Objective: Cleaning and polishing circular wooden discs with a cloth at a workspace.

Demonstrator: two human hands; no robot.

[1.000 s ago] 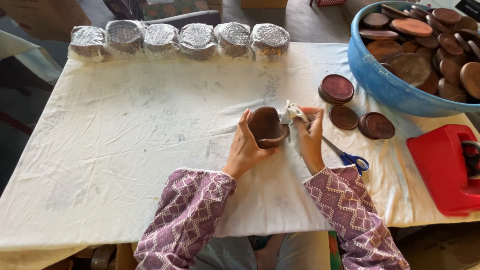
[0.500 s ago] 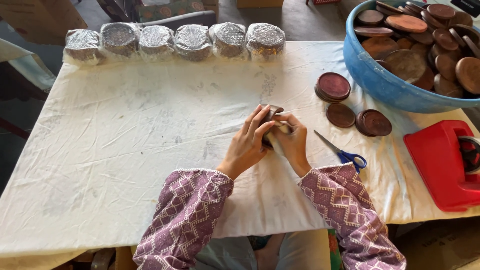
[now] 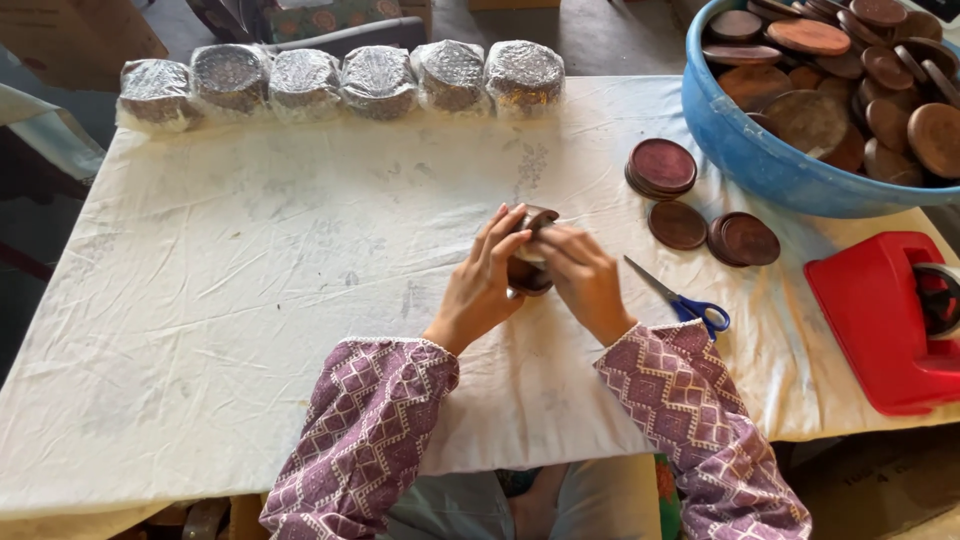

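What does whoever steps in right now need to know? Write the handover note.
Left hand and right hand: both closed around one small stack of brown discs, held together over the white cloth.
Wrapped stacks: six in a row along the far edge of the cloth.
Loose discs: three small piles right of the hands; many more in the blue tub.
Scissors lie beside the right hand; red tape dispenser at the right edge.
Done: six stacks wrapped.
Left: the stack in hand shows no finished wrap; the loose piles and the tub's discs are unwrapped.
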